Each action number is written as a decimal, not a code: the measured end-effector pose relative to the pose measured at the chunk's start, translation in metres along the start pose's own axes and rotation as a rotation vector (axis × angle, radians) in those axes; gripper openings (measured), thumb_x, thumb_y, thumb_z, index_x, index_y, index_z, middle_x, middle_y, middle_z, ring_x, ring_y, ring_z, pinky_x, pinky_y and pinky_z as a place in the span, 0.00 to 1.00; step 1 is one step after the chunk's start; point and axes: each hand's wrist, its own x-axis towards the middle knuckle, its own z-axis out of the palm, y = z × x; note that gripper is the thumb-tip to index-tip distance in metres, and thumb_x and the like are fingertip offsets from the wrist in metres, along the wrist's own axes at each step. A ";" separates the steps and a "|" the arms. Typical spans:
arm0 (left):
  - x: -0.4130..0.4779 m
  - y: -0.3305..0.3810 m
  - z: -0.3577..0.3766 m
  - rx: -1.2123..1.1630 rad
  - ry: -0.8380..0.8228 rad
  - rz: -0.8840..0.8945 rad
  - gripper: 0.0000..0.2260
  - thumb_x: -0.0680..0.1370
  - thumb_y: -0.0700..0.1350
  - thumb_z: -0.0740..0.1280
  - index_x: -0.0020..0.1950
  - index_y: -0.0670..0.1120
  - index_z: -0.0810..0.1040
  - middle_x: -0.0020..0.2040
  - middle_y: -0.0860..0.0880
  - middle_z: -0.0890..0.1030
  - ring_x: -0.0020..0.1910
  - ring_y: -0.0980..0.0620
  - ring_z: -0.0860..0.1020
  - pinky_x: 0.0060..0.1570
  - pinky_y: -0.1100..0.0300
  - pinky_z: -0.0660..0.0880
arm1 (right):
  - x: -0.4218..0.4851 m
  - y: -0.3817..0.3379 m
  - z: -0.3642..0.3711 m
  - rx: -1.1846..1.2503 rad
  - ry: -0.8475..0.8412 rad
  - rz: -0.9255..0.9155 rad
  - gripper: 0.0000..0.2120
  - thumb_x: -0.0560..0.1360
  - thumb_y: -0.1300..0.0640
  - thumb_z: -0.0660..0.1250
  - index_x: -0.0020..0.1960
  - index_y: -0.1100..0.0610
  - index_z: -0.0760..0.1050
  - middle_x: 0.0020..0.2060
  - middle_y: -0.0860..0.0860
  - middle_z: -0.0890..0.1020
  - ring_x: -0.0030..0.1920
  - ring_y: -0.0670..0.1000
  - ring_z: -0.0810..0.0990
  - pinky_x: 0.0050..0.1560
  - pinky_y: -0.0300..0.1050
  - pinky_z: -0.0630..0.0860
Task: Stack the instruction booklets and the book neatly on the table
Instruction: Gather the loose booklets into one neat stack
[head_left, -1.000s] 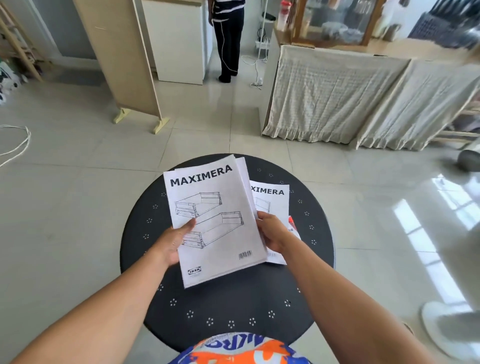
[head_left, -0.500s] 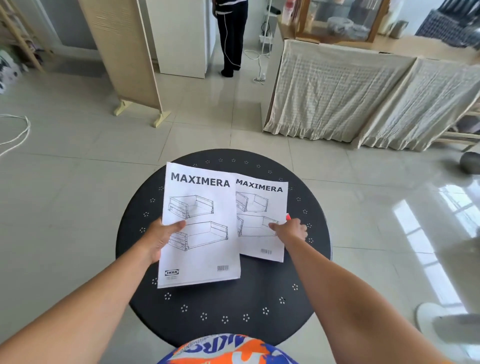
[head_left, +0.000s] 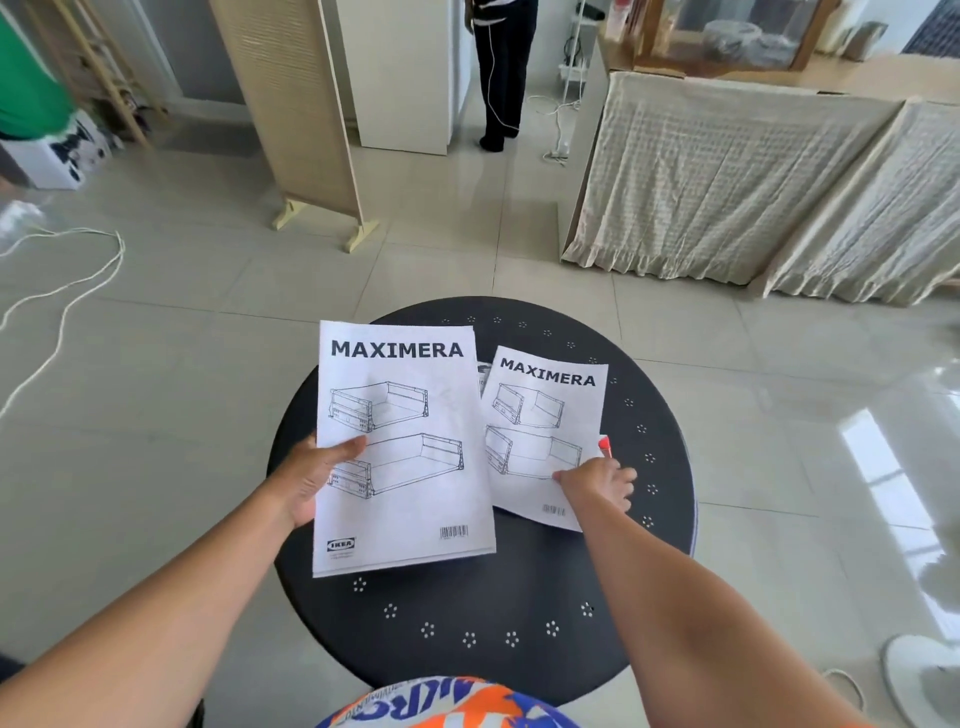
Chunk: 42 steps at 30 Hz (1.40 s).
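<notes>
Head view. Round black table (head_left: 467, 613) with small perforated dot clusters near its rim, on a pale tiled floor (head_left: 208, 364).

Left hand (head_left: 311, 478): closed on the left edge of the large booklet (head_left: 400, 447), thumb on the cover, fingers hidden beneath. Booklet reads "MAXIMERA", with two drawer drawings, a logo and a barcode at the bottom. It covers the table from centre toward 9 o'clock; whether it is lifted or lying flat, cannot tell.

Right hand (head_left: 597, 483): fingertips on the near right corner of the small booklet (head_left: 545, 436), at about 2 o'clock from table centre. Same title and drawings. Whether the hand pinches the sheet or only presses on it, cannot tell. The small booklet's left edge runs just beside the large one's right edge.

A red corner (head_left: 605, 447) shows from under the small booklet's right edge, just above the right hand; too little is visible to identify it.

Background at 12 o'clock: a standing person's dark trousers (head_left: 504, 78). At 1–2 o'clock: furniture draped in beige cloth (head_left: 727, 182). At 9–10 o'clock: a white cord (head_left: 67, 291) on the floor.
</notes>
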 end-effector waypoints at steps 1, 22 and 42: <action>0.001 0.000 0.000 -0.005 -0.009 -0.004 0.09 0.75 0.36 0.69 0.52 0.46 0.78 0.51 0.42 0.83 0.49 0.42 0.81 0.50 0.45 0.77 | 0.000 0.000 0.001 0.019 0.003 0.009 0.36 0.69 0.52 0.76 0.70 0.63 0.66 0.64 0.57 0.68 0.65 0.58 0.72 0.64 0.53 0.70; 0.015 0.024 0.064 -0.044 -0.215 -0.006 0.16 0.70 0.37 0.73 0.58 0.41 0.79 0.44 0.41 0.86 0.41 0.42 0.85 0.42 0.45 0.81 | -0.010 0.001 -0.058 0.969 -0.610 -0.262 0.11 0.78 0.67 0.64 0.57 0.58 0.80 0.49 0.58 0.85 0.47 0.61 0.83 0.51 0.66 0.80; 0.038 0.056 0.072 0.026 -0.237 0.060 0.28 0.59 0.45 0.82 0.57 0.44 0.82 0.56 0.39 0.83 0.61 0.36 0.78 0.61 0.34 0.71 | -0.015 -0.016 -0.065 1.053 -0.662 -0.293 0.14 0.78 0.70 0.62 0.61 0.61 0.78 0.51 0.60 0.84 0.50 0.62 0.82 0.56 0.66 0.77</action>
